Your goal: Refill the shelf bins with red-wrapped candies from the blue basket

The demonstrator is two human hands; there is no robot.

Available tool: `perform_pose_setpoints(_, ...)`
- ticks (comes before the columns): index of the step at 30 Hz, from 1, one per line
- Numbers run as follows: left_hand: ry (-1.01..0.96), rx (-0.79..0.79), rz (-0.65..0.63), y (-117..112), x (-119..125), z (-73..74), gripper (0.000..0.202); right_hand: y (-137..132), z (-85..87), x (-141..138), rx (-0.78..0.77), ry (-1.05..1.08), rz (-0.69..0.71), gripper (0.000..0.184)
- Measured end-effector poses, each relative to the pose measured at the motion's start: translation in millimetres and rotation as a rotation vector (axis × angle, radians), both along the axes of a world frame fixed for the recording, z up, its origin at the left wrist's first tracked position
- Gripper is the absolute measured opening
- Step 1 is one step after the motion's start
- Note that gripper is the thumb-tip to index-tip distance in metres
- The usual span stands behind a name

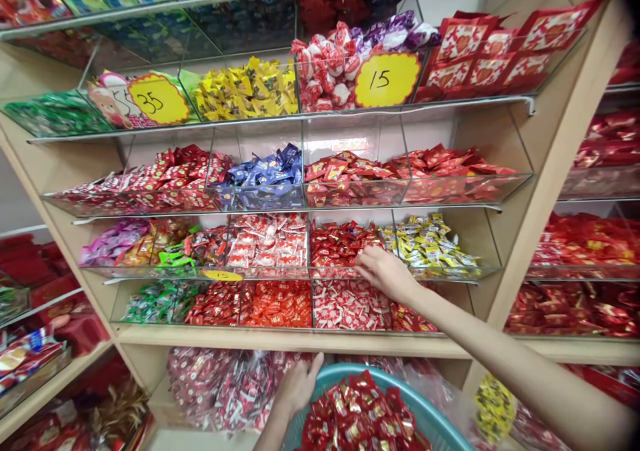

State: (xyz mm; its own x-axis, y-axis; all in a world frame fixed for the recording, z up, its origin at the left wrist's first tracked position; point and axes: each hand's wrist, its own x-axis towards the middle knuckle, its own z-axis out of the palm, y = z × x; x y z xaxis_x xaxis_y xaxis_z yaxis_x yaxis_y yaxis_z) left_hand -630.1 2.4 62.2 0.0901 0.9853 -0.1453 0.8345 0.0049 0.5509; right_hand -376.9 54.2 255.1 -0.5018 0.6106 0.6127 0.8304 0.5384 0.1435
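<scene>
Clear shelf bins (465,238) of wrapped sweets fill the background. Red candies (336,241) in a third-row bin are touched by the right hand (386,274), fingers narrowly spread, grip unclear. Below, a teal basket (427,412) is held at its rim by the left hand (299,386), fingers curled.

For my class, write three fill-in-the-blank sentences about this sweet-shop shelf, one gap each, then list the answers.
1. The right hand reaches into a bin of red sweets; the bin to its right holds ____-and-white sweets.
2. The left hand holds the rim of a teal basin heaped with ____ sweets.
3. On the upper row, one yellow tag reads 35; the other reads ____.
Missing words: yellow; red; 15.
</scene>
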Motion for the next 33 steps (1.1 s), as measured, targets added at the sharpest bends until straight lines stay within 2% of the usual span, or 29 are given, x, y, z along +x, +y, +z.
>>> perform_pose_setpoints(4,-0.048,0.036,-0.026,1.5,-1.7,-4.5,0.078,34.4,19.8,-1.4,-0.098,0.020,-0.163,0.011)
perform_pose_setpoints(8,-0.048,0.041,-0.020,2.1,-3.1,-7.3,0.076,49.3,22.0,-12.7,-0.204,-0.021,-0.236,0.006)
perform_pose_setpoints(13,-0.060,0.045,-0.032,1.0,-3.5,-5.4,0.075,51.9,21.0,-21.0,-0.274,-0.017,-0.348,0.006)
perform_pose_setpoints(25,-0.020,0.039,-0.026,-2.2,-1.9,0.0,0.079,46.4,16.0,-21.1,-0.236,0.009,-0.355,0.018)
perform_pose_setpoints(33,-0.026,0.041,-0.030,0.2,-3.0,-3.7,0.079,38.1,6.1,-11.4,-0.101,0.157,-0.240,0.017)
